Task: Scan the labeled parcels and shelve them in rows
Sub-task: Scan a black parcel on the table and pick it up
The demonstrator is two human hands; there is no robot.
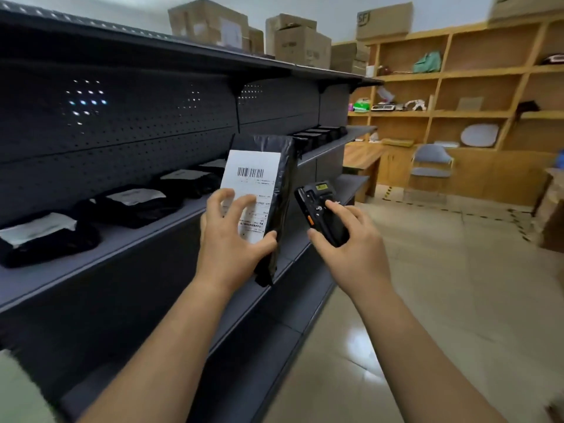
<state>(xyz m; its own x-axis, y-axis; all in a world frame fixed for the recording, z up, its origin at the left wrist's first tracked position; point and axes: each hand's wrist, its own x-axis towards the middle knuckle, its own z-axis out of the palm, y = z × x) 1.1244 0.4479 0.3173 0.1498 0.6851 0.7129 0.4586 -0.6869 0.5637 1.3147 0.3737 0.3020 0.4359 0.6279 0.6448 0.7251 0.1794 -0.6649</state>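
My left hand (233, 236) grips a black plastic parcel (283, 190) upright in front of the dark metal shelf (128, 239); its white barcode label (253, 178) faces me, partly covered by my fingers. Just right of the parcel, my right hand (345, 239) holds a black handheld scanner (320, 209), forefinger on its keys, its small screen pointing up and away. Several black labelled parcels (137, 203) lie in a row on the middle shelf, with more further along (320, 134).
Cardboard boxes (293, 41) stand on the top of the metal rack. Wooden shelving (476, 96) with assorted items lines the far wall, with a blue-grey chair (430, 166) and a wooden desk (363, 154) before it. Tiled floor (442, 285) stretches to the right.
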